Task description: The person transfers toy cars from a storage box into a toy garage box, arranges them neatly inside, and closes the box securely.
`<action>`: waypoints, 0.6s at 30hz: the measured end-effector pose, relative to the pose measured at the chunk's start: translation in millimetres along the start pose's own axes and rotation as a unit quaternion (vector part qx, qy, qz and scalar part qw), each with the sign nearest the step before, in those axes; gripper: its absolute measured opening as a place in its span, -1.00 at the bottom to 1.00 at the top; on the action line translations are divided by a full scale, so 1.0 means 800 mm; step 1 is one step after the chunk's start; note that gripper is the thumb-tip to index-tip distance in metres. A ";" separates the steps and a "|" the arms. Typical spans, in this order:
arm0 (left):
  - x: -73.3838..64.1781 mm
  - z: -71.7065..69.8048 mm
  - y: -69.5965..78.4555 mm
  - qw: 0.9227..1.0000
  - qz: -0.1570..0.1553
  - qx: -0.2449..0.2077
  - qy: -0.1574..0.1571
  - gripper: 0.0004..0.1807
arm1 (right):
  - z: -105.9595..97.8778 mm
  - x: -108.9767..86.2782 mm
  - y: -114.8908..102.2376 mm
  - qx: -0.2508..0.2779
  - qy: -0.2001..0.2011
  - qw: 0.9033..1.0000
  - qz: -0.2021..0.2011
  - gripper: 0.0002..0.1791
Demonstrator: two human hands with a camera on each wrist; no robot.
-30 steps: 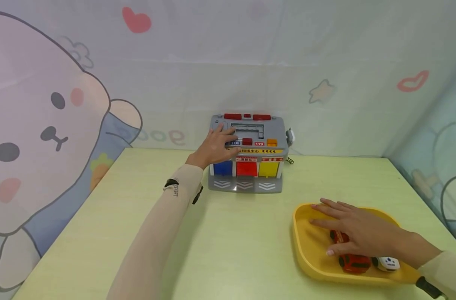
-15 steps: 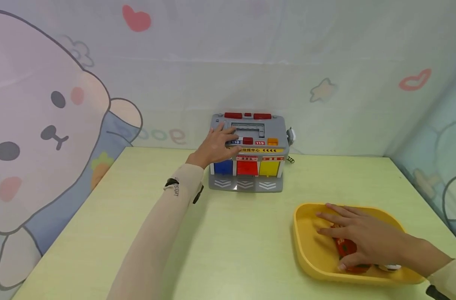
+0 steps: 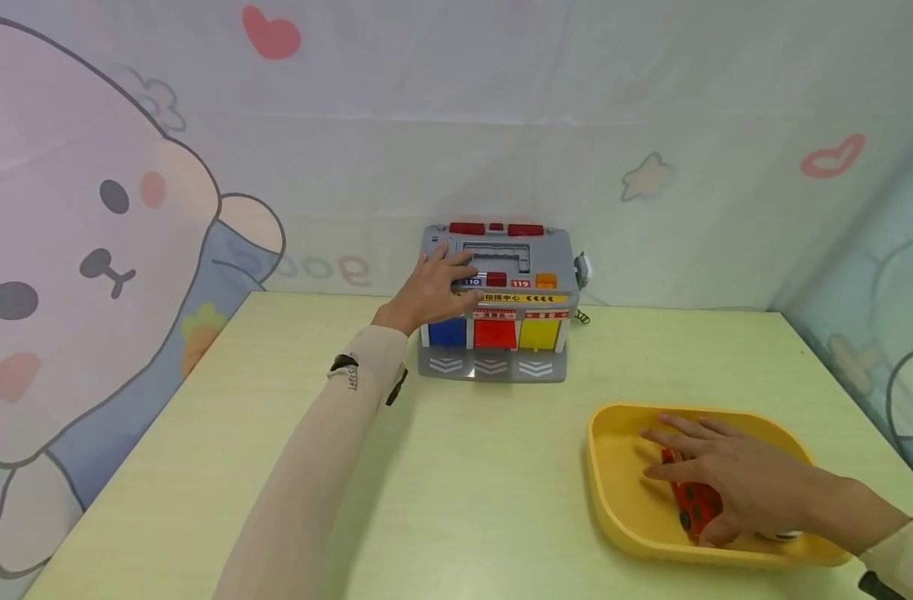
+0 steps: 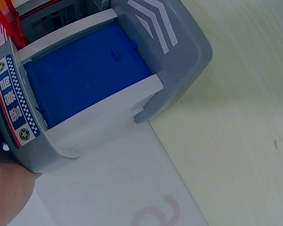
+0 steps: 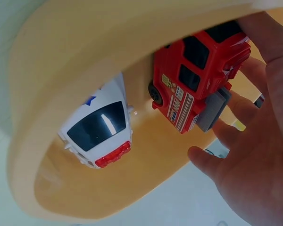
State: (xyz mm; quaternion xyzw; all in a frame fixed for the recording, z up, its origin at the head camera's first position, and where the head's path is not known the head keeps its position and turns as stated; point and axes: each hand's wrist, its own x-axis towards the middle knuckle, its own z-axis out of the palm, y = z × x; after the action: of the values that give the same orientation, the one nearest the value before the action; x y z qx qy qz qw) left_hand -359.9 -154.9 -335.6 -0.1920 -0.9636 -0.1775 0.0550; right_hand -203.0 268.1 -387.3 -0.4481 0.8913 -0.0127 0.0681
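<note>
A toy rescue station [image 3: 534, 254] with a grey roof and blue, red and yellow doors stands at the back of the table. My left hand [image 3: 433, 287] rests spread on the left of its roof. In the left wrist view the blue door [image 4: 87, 75] is down, while the red door [image 4: 12, 26] tilts outward from its bay. Inside a yellow basket [image 3: 606, 500] at front right, my right hand [image 3: 756, 479] holds a red toy fire truck [image 5: 181, 80] between thumb and fingers; the far contacts are hidden. Beside it lies a white toy police car [image 5: 96, 125].
A light table [image 3: 456, 483] carries everything. Behind it hangs a printed cloth [image 3: 396, 167] with a bear, hearts and a star. Some small grey-white piece [image 3: 582, 270] projects from the station's right side.
My right hand has shifted slightly right and down in the basket, and the red fire truck has turned more lengthwise beneath it. My left hand stays on the roof.
</note>
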 end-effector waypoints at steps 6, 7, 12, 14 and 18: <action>0.001 0.001 0.000 1.000 -0.002 0.006 0.002 -0.39 | -0.002 -0.002 0.000 -0.017 -0.005 1.000 0.001 -0.20; 0.001 0.001 0.000 1.000 -0.002 0.007 0.002 -0.39 | -0.002 -0.002 0.001 -0.018 -0.005 1.000 -0.002 -0.20; 0.001 0.001 -0.001 1.000 -0.002 0.005 0.004 -0.39 | -0.004 -0.003 0.001 -0.028 -0.003 1.000 -0.013 -0.17; 0.001 0.002 -0.001 1.000 -0.001 0.004 0.005 -0.39 | -0.005 -0.003 0.001 -0.024 -0.014 1.000 -0.010 -0.16; 0.002 0.003 -0.001 1.000 0.001 0.003 0.006 -0.39 | -0.005 -0.002 0.000 -0.011 -0.035 0.999 -0.003 -0.15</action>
State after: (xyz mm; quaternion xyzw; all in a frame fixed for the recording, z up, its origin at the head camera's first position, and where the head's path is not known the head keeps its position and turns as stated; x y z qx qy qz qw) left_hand -361.3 -154.2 -337.9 -0.1921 -0.9635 -0.1761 0.0615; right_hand -202.7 269.3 -382.8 -0.4517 0.8870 0.0126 0.0946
